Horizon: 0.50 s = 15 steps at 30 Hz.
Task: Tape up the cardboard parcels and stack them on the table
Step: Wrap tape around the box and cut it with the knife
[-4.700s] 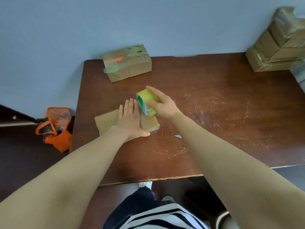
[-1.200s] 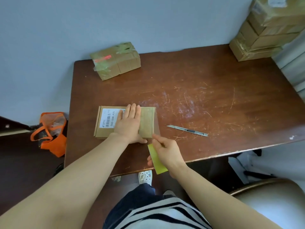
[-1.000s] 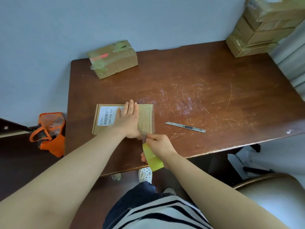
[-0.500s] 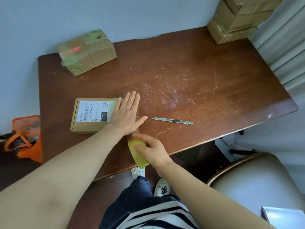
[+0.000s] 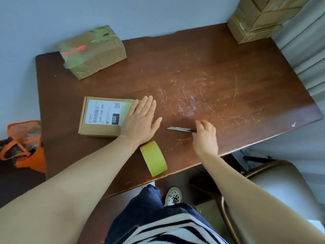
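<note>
Labelled parcel: a flat cardboard box (image 5: pixel 102 118) with a white shipping label, lying at 9 o'clock from the middle of the table (image 5: pixel 228 81).
Left hand: the left hand (image 5: pixel 140 122) presses palm-down on the parcel's right end, fingers straight and close together, thumb spread out to the side.
Right hand: the right hand (image 5: pixel 205 136) is at 3 o'clock from the left hand, its curled fingers and thumb pinching the handle end of the utility knife (image 5: pixel 182 129).
Utility knife: flat on the wood, blade tip pointing to 9 o'clock.
Tape roll: a yellow-green tape roll (image 5: pixel 153 162) standing on edge at 6 o'clock from the left hand, near the table's front edge; neither hand touches it.
Taped parcel: a taped parcel (image 5: pixel 91 51) at 11 o'clock, in the far left corner.
Parcel stack: a parcel stack (image 5: pixel 255 23) at 1 o'clock, in the far right corner.
Floor: an orange bag (image 5: pixel 22 147) at 9 o'clock, beside the table.
</note>
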Tool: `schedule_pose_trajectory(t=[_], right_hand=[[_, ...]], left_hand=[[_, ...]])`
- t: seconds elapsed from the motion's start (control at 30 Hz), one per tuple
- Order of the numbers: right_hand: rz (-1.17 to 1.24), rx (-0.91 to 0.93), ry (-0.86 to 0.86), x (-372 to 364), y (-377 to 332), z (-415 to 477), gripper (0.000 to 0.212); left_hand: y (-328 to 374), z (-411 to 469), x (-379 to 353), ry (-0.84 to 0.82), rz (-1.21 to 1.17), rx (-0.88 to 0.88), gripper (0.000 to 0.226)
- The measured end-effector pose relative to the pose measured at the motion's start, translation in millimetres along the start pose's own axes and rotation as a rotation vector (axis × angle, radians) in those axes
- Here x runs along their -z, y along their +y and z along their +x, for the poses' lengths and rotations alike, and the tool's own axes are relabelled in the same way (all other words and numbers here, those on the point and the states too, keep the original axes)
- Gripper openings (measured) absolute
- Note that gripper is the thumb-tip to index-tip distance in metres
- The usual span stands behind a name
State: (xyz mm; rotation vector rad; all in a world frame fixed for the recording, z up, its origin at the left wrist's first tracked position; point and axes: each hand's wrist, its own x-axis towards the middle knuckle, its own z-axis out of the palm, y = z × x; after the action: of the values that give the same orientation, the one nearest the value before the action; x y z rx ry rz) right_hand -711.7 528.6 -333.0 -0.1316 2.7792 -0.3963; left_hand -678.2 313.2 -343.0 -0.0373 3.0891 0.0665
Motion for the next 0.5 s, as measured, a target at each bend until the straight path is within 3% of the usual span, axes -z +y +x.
schedule_pose_trajectory(t=[0.1,0.2,0.3,0.37,0.43,0.5], right_hand=[[-0.254,0.076,-0.022,-4,17,5,0.04],[-0.217,0.064,-0.048,-4,16,3,0.033],[0.022,-0.045,-0.069,-2,3,2,0.029],[0.333,-0.08,-0.1,-1,-17,3,0.026],[0.624,-0.129,-0.176,3,-44,7,0.024],[0.728,-0.093,-0.247,7,-70,12,0.02]], left_hand=[[1,-5,-1,0.073,0.018,-0.013,0.061],[1,-7,0,0.049,0.015,-0.021,0.058],[-2,-4,4,0.015,-0.103,-0.027,0.056],[-7,-1,13,0.025,-0.404,0.024,0.05],[-8,-6,25,0.153,-0.62,0.124,0.04],[-6,-22,37,0.322,-0.704,0.331,0.022]])
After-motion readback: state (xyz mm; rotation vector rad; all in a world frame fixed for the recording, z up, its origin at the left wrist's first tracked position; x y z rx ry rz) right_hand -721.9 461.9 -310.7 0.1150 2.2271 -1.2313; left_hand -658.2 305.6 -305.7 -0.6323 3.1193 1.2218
